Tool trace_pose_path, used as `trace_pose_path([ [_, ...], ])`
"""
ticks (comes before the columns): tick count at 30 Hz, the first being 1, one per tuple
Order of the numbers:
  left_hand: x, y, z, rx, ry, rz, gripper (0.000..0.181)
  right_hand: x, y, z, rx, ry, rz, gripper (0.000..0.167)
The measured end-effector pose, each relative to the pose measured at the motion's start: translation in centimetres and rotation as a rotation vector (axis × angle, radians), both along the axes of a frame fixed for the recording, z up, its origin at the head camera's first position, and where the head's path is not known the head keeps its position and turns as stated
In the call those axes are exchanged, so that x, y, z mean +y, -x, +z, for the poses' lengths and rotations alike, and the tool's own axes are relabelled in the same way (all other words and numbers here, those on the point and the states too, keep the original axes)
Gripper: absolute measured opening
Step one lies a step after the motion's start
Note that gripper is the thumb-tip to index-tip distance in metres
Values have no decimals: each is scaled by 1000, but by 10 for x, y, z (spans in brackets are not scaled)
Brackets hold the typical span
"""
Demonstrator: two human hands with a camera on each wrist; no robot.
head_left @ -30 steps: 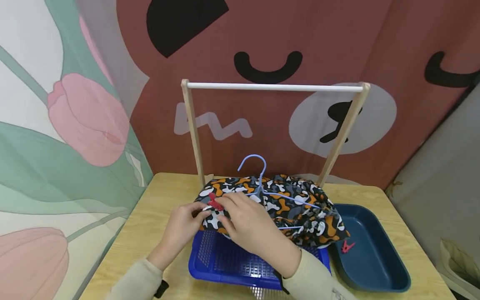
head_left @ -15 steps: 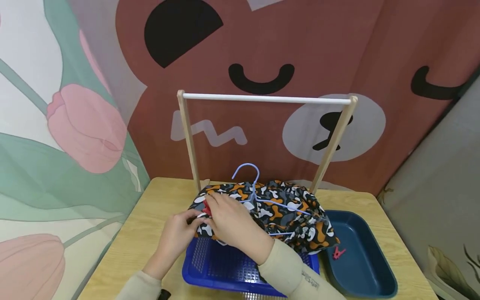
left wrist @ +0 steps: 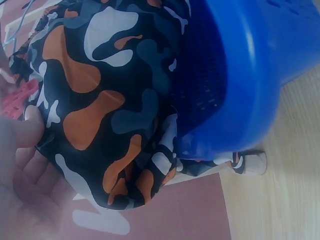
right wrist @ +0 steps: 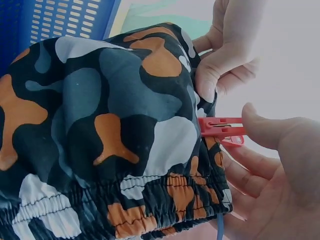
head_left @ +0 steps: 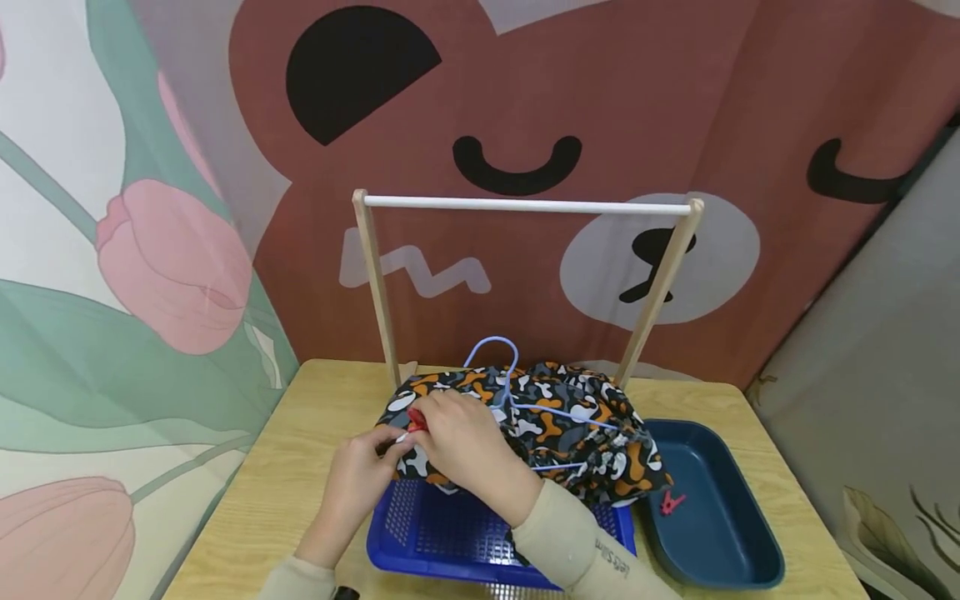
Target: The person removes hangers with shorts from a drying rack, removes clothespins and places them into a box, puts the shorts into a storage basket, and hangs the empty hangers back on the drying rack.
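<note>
1. Head: the left hand [head_left: 358, 475] has its grip pinching the edge of the camouflage-print, elastic-waisted garment [head_left: 551, 433]; the right hand's [head_left: 465, 454] grip holds a red clothespin [head_left: 417, 420] there. The garment lies over the blue perforated basket [head_left: 375, 546], a blue hanger [head_left: 515, 358] against it. A second clothespin [head_left: 671, 502] sits in the teal tray [head_left: 750, 554] — presumably kept within reach. Upside-down sleeve lettering [head_left: 612, 558] seems to read "LetsSlim".

2. Left wrist: the thumb presses the cloth beside the clothespin — probably steadying it. No writing is readable.

3. Right wrist: thumb and fingers pinch the clothespin's handles, likely parting its jaws; whether these clasp cloth, I cannot tell.
</note>
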State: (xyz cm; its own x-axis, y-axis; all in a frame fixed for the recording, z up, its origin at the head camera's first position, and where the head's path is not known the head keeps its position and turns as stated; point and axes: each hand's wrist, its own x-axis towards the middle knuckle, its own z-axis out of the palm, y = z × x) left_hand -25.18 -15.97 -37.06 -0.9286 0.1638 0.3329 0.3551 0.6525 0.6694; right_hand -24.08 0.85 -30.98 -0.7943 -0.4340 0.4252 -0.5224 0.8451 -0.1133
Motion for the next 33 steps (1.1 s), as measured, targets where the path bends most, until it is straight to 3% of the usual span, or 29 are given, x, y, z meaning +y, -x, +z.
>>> trace_pose_path([
  [9, 1, 6, 2, 21, -15, -16, 8, 0, 1, 4, 14, 65, 13, 21],
  [14, -1, 5, 2, 106, 7, -21, 6, -3, 0, 7, 4, 98, 41, 17],
  [23, -3, 1, -2, 201, 27, -38, 12, -6, 2, 4, 84, 108, 82, 15],
  [29, 3, -1, 0, 174, 47, -18, 6, -3, 2, 2, 87, 166, 91, 15],
  [33, 11, 7, 3, 138, 54, 2, 5, 4, 7, 5, 96, 199, 106, 16],
])
